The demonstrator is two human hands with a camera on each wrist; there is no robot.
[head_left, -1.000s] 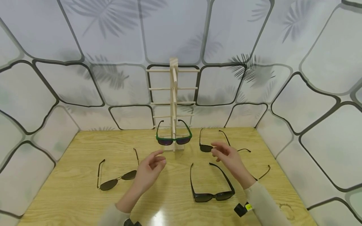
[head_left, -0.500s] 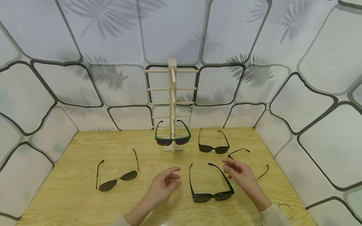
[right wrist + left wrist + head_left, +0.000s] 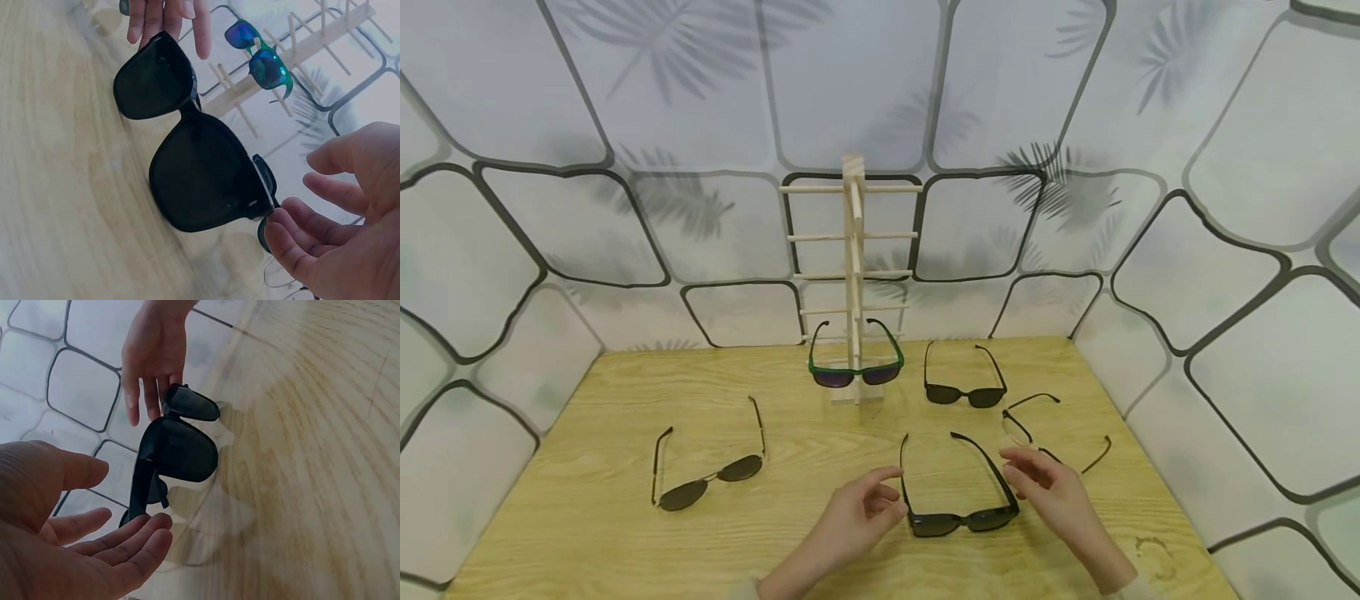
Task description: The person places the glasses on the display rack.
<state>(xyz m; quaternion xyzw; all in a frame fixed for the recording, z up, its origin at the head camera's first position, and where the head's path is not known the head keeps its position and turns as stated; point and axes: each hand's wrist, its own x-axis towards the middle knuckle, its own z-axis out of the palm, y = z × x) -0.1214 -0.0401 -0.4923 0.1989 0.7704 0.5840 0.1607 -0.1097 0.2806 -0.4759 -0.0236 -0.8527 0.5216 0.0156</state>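
Black thick-framed sunglasses (image 3: 936, 525) stand on the table at the front, lenses toward me and temples pointing back. My left hand (image 3: 859, 518) is at their left side, fingertips close to the left hinge and fingers loosely bent. On the other side, my right hand (image 3: 1054, 493) has its fingertips near the right temple, thumb apart from the fingers. Both wrist views show the sunglasses between the two hands; in the right wrist view the dark lens (image 3: 194, 172) fills the middle, with fingertips right at the hinge. Neither hand grips anything.
A wooden glasses rack (image 3: 853, 250) stands at the back, with green-framed sunglasses (image 3: 833, 378) on a low rung. Aviator sunglasses (image 3: 683, 494) lie at left. Smaller black sunglasses (image 3: 985, 397) and thin-framed eyeglasses (image 3: 1032, 398) lie at right. Patterned walls (image 3: 1225, 275) enclose the wooden table.
My left hand has moved right and forward of me toward the black sunglasses. My right hand has drawn back from the smaller sunglasses to the black pair's right side, uncovering the eyeglasses.
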